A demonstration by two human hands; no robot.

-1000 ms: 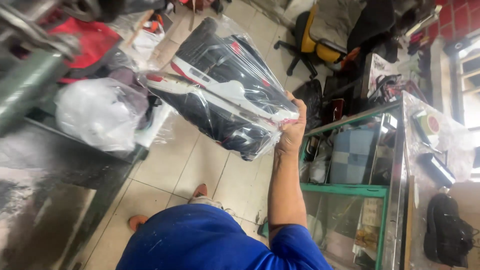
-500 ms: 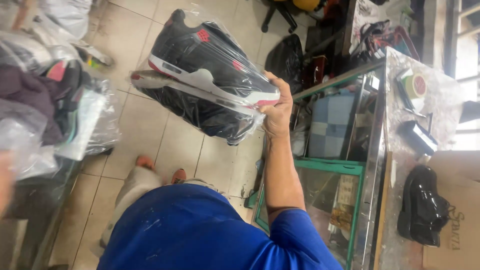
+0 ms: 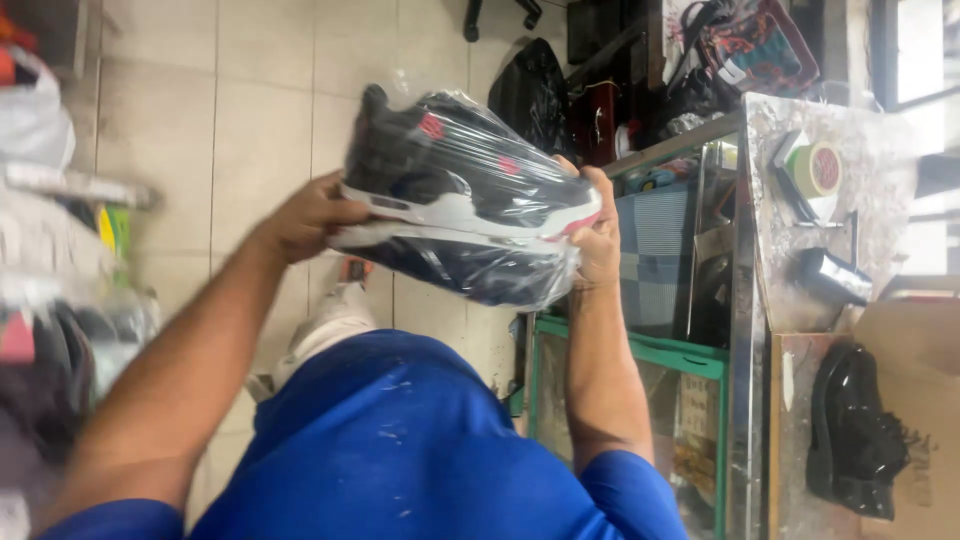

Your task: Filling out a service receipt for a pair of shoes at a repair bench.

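Note:
A pair of black, white and red sneakers wrapped in a clear plastic bag is held up in front of me over the tiled floor. My left hand grips the heel end of the bagged sneakers. My right hand grips the toe end, beside the glass display case. Both forearms reach up from my blue shirt.
The glass display case with a green frame stands at the right, its top holding a roll of tape, a shiny black shoe and a cardboard box. Bagged goods lie blurred at the left. Dark bags sit on the floor beyond.
My left hand has come into view and taken hold of the bagged sneakers' heel end. The sneakers have moved closer to my chest, and my view has swung right.

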